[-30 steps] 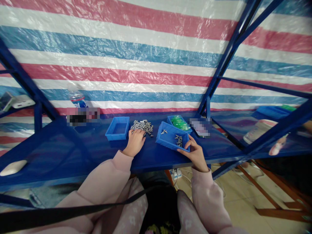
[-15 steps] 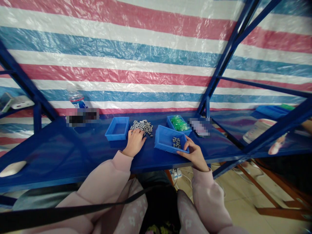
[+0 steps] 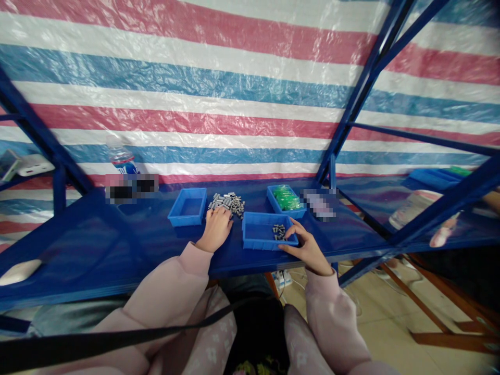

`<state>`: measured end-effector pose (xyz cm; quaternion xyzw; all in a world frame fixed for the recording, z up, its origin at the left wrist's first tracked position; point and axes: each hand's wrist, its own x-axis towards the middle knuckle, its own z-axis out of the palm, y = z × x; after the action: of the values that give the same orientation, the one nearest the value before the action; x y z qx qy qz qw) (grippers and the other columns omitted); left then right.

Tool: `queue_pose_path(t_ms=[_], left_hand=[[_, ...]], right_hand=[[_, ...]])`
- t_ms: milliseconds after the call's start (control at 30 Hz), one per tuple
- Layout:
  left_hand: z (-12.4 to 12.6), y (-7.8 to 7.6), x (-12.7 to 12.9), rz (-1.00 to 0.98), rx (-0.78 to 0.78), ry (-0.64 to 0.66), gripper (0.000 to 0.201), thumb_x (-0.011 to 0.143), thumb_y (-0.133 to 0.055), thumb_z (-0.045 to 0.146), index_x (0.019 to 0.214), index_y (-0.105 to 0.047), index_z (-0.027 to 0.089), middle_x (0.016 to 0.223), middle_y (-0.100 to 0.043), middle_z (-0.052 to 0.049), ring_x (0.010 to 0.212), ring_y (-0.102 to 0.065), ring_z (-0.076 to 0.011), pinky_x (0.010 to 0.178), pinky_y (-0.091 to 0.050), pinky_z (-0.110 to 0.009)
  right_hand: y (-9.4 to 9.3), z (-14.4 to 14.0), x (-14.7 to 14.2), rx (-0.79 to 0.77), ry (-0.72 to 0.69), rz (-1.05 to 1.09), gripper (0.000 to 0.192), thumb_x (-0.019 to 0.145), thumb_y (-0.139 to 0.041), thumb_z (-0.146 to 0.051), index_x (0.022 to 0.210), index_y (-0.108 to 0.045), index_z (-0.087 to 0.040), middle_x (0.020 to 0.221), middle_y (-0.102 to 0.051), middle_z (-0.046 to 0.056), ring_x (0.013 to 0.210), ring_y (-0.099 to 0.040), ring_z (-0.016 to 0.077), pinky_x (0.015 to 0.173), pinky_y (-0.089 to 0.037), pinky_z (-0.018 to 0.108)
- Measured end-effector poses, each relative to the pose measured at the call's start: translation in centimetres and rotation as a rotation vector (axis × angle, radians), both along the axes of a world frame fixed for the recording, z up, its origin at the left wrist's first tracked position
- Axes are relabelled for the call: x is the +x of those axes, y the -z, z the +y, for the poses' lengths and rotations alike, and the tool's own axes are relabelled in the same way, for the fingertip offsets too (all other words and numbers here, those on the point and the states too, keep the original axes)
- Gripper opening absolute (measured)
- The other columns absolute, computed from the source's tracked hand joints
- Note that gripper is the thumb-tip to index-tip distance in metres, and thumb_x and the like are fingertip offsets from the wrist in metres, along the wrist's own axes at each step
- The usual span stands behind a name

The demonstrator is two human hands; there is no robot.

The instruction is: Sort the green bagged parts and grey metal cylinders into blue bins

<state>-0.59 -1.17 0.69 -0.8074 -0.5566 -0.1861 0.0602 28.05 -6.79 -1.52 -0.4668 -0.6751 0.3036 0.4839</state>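
Gripping blue tray (image 3: 258, 242) holding metal cylinders (image 3: 278, 232), right-hand fingers (image 3: 291, 227) pinch rim; left hand (image 3: 216, 227) curled.

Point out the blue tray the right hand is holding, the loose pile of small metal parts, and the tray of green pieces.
blue tray (image 3: 258, 240): head view, near wall.
pile of metal parts (image 3: 228, 201): head view, middle of the heap.
tray of green pieces (image 3: 285, 198): head view, on the green contents.

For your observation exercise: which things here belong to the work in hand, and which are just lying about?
In use: left hand on metal parts pile; right hand holding blue tray with parts.

Lying about: empty blue tray, tray of green pieces, water bottle.
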Motion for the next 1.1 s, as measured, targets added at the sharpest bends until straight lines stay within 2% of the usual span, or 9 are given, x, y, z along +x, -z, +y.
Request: queue_pose_path(t_ms=[233,400,567,700,800,967,1100], left_hand=[[0.01,0.2,-0.01,0.022,-0.002,0.146,0.017,0.09,-0.046,0.013,0.098,-0.06,0.018,0.102,-0.067,-0.009,0.103,-0.058,-0.0263,0.089,-0.034,-0.042],[-0.02,0.24,0.01,-0.018,-0.02,0.213,0.024,0.091,-0.046,0.011,0.108,-0.059,0.019,0.108,-0.068,-0.008,0.106,-0.058,-0.0249,0.092,-0.033,-0.041],[0.1,0.33,0.01,-0.018,-0.024,0.158,0.021,0.091,-0.047,0.012,0.105,-0.061,0.019,0.105,-0.069,-0.009,0.104,-0.059,-0.0257,0.093,-0.031,-0.043],[0.11,0.37,0.08,-0.02,-0.001,0.117,0.012,0.093,-0.052,0.021,0.098,-0.061,0.018,0.103,-0.07,-0.009,0.103,-0.059,-0.0264,0.092,-0.03,-0.043],[0.12,0.4,0.13,-0.009,0.014,0.114,0.013,0.093,-0.052,0.025,0.094,-0.062,0.018,0.099,-0.07,-0.009,0.101,-0.059,-0.0264,0.092,-0.029,-0.043],[0.22,0.62,0.14,-0.027,0.033,0.113,0.015,0.093,-0.051,0.019,0.094,-0.065,0.02,0.093,-0.071,-0.007,0.099,-0.061,-0.0262,0.095,-0.027,-0.046],[0.19,0.51,0.17,-0.111,0.096,0.101,0.019,0.09,-0.052,0.014,0.101,-0.065,0.022,0.099,-0.072,-0.006,0.101,-0.061,-0.026,0.096,-0.027,-0.046]], right_hand=[[-0.27,-0.29,-0.18,-0.026,0.008,-0.043,0.034,0.064,-0.083,-0.04,0.091,-0.066,-0.025,0.128,-0.058,0.01,0.143,-0.028,0.0324,0.111,-0.032,0.048],[-0.25,-0.31,-0.13,-0.026,0.005,-0.054,0.035,0.065,-0.082,-0.039,0.094,-0.066,-0.025,0.13,-0.057,0.01,0.143,-0.028,0.0322,0.112,-0.031,0.047],[-0.07,-0.21,-0.06,-0.012,-0.001,-0.069,0.036,0.066,-0.082,-0.038,0.095,-0.066,-0.025,0.131,-0.055,0.01,0.144,-0.027,0.0318,0.112,-0.031,0.047],[-0.07,-0.22,-0.03,-0.009,-0.01,-0.078,0.035,0.068,-0.081,-0.038,0.095,-0.065,-0.025,0.129,-0.056,0.01,0.144,-0.027,0.0309,0.112,-0.031,0.047],[-0.05,-0.24,0.0,-0.019,-0.007,-0.074,0.035,0.067,-0.082,-0.038,0.095,-0.065,-0.025,0.132,-0.054,0.01,0.144,-0.026,0.0315,0.112,-0.032,0.046],[0.02,-0.2,0.04,-0.026,-0.01,-0.074,0.035,0.068,-0.082,-0.037,0.097,-0.065,-0.025,0.133,-0.054,0.01,0.145,-0.025,0.0309,0.113,-0.029,0.047],[0.01,-0.21,0.03,-0.023,-0.012,-0.071,0.036,0.067,-0.082,-0.037,0.097,-0.065,-0.025,0.133,-0.053,0.01,0.144,-0.026,0.0308,0.113,-0.029,0.046]])
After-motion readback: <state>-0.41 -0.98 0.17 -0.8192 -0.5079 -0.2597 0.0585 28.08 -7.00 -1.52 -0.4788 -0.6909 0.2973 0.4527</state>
